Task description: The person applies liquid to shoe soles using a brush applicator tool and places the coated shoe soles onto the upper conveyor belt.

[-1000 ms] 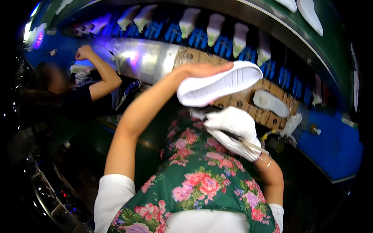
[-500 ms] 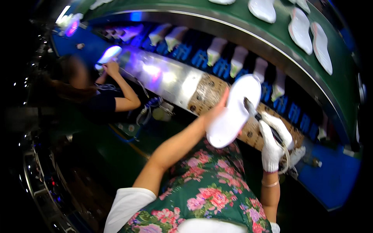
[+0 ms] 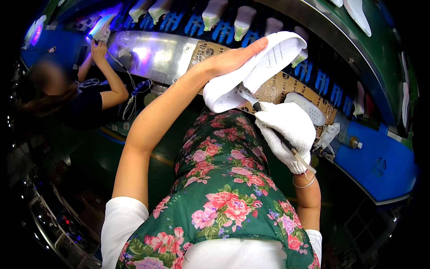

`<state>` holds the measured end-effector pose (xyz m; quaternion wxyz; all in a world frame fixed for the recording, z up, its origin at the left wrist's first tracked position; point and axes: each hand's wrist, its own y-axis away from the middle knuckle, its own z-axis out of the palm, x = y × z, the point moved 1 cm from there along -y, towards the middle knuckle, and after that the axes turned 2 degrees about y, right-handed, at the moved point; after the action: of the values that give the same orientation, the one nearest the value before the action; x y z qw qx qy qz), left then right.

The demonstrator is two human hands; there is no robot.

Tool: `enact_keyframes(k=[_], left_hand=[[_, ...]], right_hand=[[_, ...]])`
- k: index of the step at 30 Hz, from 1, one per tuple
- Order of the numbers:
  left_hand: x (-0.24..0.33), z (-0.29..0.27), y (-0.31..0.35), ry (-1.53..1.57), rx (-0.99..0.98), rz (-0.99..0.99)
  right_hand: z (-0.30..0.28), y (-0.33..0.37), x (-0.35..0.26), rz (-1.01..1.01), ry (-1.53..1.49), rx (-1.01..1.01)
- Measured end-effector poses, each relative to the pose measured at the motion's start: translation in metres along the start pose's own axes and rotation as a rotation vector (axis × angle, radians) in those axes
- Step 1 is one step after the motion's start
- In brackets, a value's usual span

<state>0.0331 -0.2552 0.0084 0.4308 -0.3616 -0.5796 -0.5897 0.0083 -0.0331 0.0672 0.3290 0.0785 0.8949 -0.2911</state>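
Note:
My bare left hand grips a white shoe sole by its far side, holding it tilted above the bench with its raised rim and hollow inside showing. The thumb side is partly hidden behind the sole. In a white knitted glove, my right hand is closed round a slim dark-handled brush with a pale tube at its rear end. The brush tip touches the inside of the sole at its near end. Just beyond the glove, a second white sole lies on printed brown cardboard.
White shoe uppers stand in a row on blue holders behind the bench. A metal plate continues leftward to a co-worker holding a shoe under violet light. A small bottle sits at right on a blue surface.
The sole has been tilted from its flat face to its hollow side, and the brush has shifted to its near end. A second sole now shows on the cardboard. The whole view has shifted.

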Motion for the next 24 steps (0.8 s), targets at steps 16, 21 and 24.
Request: enact_keyframes(k=[16, 21, 24], left_hand=[[0.026, 0.004, -0.001, 0.127, -0.023, -0.062], [-0.013, 0.002, -0.012, 0.883, -0.036, -0.077], [-0.031, 0.016, 0.008, 1.101, -0.417, -0.021]], right_hand=[[0.002, 0.005, -0.011, 0.255, -0.345, 0.021], [-0.005, 0.017, 0.003, 0.758, -0.853, 0.49], [-0.008, 0.013, 0.02, 0.714, -0.643, 0.509]])
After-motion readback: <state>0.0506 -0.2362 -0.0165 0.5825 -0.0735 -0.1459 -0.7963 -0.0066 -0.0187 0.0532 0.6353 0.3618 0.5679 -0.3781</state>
